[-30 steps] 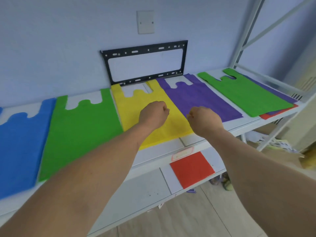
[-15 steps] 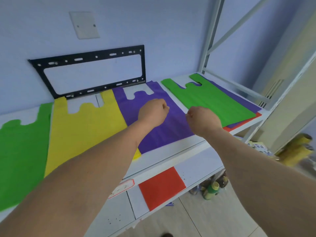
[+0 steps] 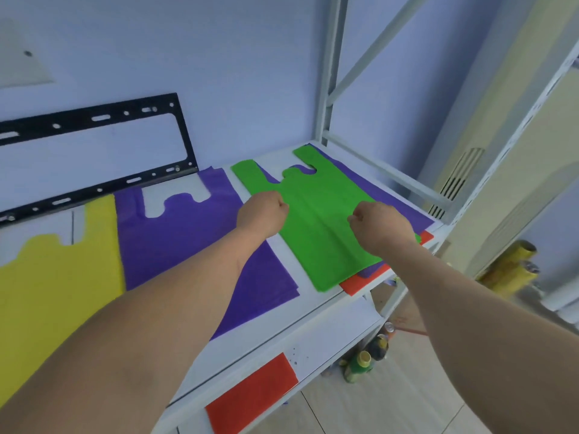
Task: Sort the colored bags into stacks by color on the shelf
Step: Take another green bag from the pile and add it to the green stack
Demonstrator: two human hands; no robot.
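A green bag (image 3: pixel 316 220) lies on top of a mixed pile at the shelf's right end, with a purple bag (image 3: pixel 398 202) and a red bag (image 3: pixel 357 285) showing under it. My left hand (image 3: pixel 261 214) is a closed fist over the green bag's left edge. My right hand (image 3: pixel 380 227) is also closed, hovering over the bag's right part. Neither hand visibly grips anything. To the left lie a purple bag (image 3: pixel 175 242) and a yellow bag (image 3: pixel 53 286), flat on the white shelf (image 3: pixel 282 245).
A black metal frame (image 3: pixel 94 151) leans against the wall behind the bags. A red bag (image 3: pixel 250 399) lies on the lower shelf. Bottles (image 3: pixel 363 361) stand on the floor below right; the shelf's upright post (image 3: pixel 329 73) rises at the back right.
The view has swung right along the shelf. My two fists, earlier over the yellow and then the purple bag, are now over the green bag on the right pile.
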